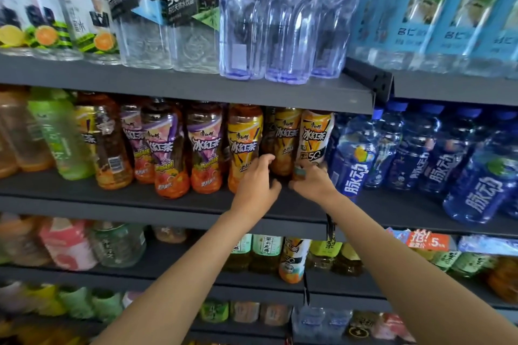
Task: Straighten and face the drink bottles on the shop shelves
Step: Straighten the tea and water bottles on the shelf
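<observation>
Iced-tea bottles (283,140) near shelf edge (168,211), hands (256,182) gripping

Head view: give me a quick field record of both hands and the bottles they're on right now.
left hand: fingers curled on the yellow-label iced tea bottle
right hand: gripping the base of the white-label iced tea bottle
between them: orange-label iced tea bottle, set further back
shelf: middle shelf, both bottles upright
right neighbours: blue drink bottles
</observation>
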